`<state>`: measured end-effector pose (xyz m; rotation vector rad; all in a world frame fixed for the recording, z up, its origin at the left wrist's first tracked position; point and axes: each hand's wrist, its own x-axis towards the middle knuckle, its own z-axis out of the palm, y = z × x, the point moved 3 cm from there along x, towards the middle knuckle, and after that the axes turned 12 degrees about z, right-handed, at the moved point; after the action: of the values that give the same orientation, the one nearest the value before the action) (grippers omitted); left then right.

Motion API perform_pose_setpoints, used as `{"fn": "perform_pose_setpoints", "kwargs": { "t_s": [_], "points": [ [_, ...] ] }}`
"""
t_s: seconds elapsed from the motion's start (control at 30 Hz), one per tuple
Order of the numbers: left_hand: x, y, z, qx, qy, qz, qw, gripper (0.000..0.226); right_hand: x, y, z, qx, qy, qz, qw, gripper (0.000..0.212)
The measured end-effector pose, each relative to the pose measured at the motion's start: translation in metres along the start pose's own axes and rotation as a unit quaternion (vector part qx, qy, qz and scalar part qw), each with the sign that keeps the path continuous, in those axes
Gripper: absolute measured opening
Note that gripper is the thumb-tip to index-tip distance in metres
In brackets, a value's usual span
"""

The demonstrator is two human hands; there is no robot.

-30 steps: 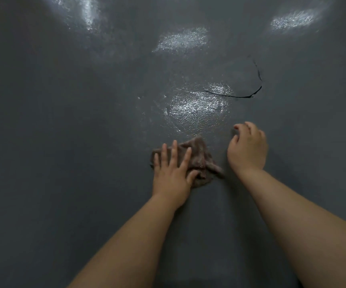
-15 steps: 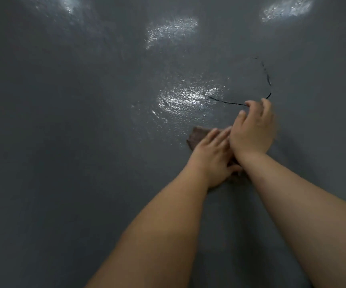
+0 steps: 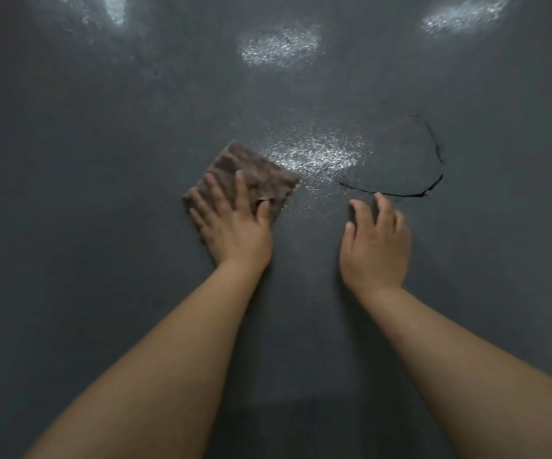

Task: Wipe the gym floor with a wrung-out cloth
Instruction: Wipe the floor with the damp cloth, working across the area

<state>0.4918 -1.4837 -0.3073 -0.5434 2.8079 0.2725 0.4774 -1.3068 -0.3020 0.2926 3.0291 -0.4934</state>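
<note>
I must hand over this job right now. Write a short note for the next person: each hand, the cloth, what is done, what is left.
Left hand: flat, fingers straight, pressing the cloth on the floor.
Right hand: holds nothing, fingertips resting on the floor near the crack.
Done: a shiny patch beside the cloth looks wet, so probably wiped.
Left: the duller floor around; go gently over the crack.

On my feed the floor reads as dark slate grey with a fine pebbled grain, and I see white speckled glare patches where light hits it. A thin black crack curves across the grey. The cloth looks brownish mauve, with a ribbed, waffle-like weave of darker and paler rows.
</note>
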Motion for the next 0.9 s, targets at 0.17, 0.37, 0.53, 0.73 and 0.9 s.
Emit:
{"fn": "perform_pose_setpoints", "kwargs": {
  "t_s": [0.17, 0.37, 0.53, 0.73, 0.9],
  "points": [
    [0.034, 0.094, 0.004, 0.064, -0.037, 0.303, 0.95, 0.061, 0.003, 0.006, 0.002, -0.003, 0.018, 0.006, 1.0, 0.043],
    [0.059, 0.075, -0.005, 0.086, -0.04, 0.293, 0.951, 0.061, 0.0, -0.005, 0.012, -0.012, 0.014, 0.051, 0.999, 0.046],
    [0.032, 0.011, -0.006, 0.055, -0.038, 0.158, 0.985, 0.062, -0.013, -0.024, 0.02, -0.003, -0.011, 0.053, 0.999, 0.052],
    [-0.032, -0.064, -0.003, 0.042, -0.043, 0.018, 0.998, 0.064, -0.025, -0.033, 0.021, -0.014, -0.052, 0.014, 0.998, 0.051],
    [-0.1, -0.047, 0.016, 0.049, -0.069, -0.015, 0.996, 0.067, -0.04, -0.03, 0.008, -0.041, -0.088, -0.058, 0.994, 0.046]
  ]
}}
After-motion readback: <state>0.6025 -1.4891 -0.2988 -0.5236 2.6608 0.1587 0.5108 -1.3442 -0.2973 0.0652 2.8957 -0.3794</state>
